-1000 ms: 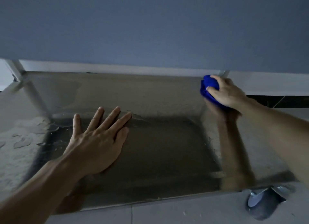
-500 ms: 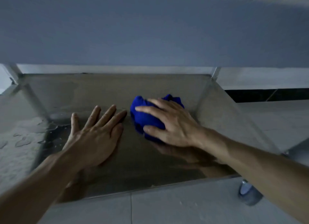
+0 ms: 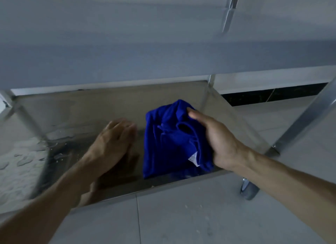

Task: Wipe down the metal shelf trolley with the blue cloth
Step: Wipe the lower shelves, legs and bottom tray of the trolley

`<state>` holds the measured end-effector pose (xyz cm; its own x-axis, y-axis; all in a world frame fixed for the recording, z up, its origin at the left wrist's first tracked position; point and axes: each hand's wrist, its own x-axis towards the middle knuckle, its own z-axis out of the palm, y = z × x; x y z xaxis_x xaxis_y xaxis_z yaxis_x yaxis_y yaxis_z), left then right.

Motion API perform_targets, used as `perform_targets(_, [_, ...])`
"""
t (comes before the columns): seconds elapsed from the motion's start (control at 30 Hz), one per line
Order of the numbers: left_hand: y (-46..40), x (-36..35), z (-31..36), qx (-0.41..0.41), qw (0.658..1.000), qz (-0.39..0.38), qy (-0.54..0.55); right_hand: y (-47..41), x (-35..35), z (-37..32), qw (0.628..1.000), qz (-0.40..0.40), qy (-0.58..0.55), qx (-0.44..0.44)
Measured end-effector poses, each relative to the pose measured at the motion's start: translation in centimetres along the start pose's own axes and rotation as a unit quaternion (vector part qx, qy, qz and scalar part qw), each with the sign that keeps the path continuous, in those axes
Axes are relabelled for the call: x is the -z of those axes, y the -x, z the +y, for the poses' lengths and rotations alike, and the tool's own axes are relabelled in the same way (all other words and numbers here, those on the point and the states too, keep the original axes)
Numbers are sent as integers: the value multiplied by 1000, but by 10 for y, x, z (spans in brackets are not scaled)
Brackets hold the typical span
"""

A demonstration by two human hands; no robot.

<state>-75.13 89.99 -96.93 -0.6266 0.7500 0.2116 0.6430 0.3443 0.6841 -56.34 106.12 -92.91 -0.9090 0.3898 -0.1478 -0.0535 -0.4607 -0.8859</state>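
Two hands in view. Your right hand (image 3: 221, 143) grips one blue cloth (image 3: 169, 140), bunched, hanging over the trolley's bottom shelf (image 3: 76, 112). Your left hand (image 3: 113, 141) sits just left of it, blurred; can't tell if it's open. One caster (image 3: 250, 190) under your right wrist.

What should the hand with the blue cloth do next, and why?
Probably press the blue cloth, which the right hand holds bunched above the bottom shelf, down and sweep left toward the water droplets beside the left hand.
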Motion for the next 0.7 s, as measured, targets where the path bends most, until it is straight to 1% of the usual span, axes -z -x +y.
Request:
perform_targets(0.03, [2, -2, 15, 51, 984, -23, 169, -1, -3, -1, 997, -27, -51, -43])
perform_targets(0.07, [4, -3, 28, 109, 934, -83, 331, -3, -5, -1, 993, -52, -80, -72])
perform_targets(0.1, [5, -3, 37, 155, 869, -135, 449, -6, -5, -1, 990, -63, -97, -83])
perform_targets(0.13, [5, -2, 41, 179, 825, -162, 510, -9, -4, 0, 989, -64, -106, -86])
perform_targets(0.17, [4, -1, 44, 177, 819, -165, 520, -13, -2, 1, 989, -55, -107, -88])
perform_targets(0.2, [4, 0, 45, 163, 834, -141, 508, -16, 1, 0, 990, -35, -98, -90])
perform_targets(0.23, [3, 1, 46, 148, 858, -103, 481, -19, 5, 1, 992, -12, -83, -92])
perform_targets(0.27, [3, 3, 46, 133, 882, -65, 447, -21, 11, 0, 994, 2, -63, -93])
perform_targets(0.3, [4, 5, 46, 124, 899, -42, 418, -22, 15, -1, 995, 3, -41, -93])
perform_targets(0.37, [6, 7, 44, 110, 924, -32, 365, -21, 21, -4, 995, -7, 22, -92])
perform_targets(0.43, [9, 9, 42, 114, 934, -29, 338, -22, 26, -6, 992, -10, 92, -84])
perform_targets(0.53, [10, 21, 38, 135, 915, -46, 377, -25, 34, -7, 986, 26, 158, -52])
perform_targets(0.57, [9, 25, 35, 133, 925, -44, 354, -24, 35, -8, 980, 33, 190, -38])
perform_targets(0.6, [7, 29, 29, 122, 949, -36, 287, -24, 36, -7, 972, 45, 232, -20])
perform_targets(0.63, [4, 34, 24, 102, 976, -24, 191, -23, 36, -7, 959, 60, 278, 1])
perform_targets(0.67, [2, 39, 21, 76, 993, -21, 83, -22, 36, -6, 941, 72, 329, 21])
perform_targets(0.7, [1, 42, 18, 49, 998, -21, -18, -21, 35, -5, 918, 84, 385, 37])
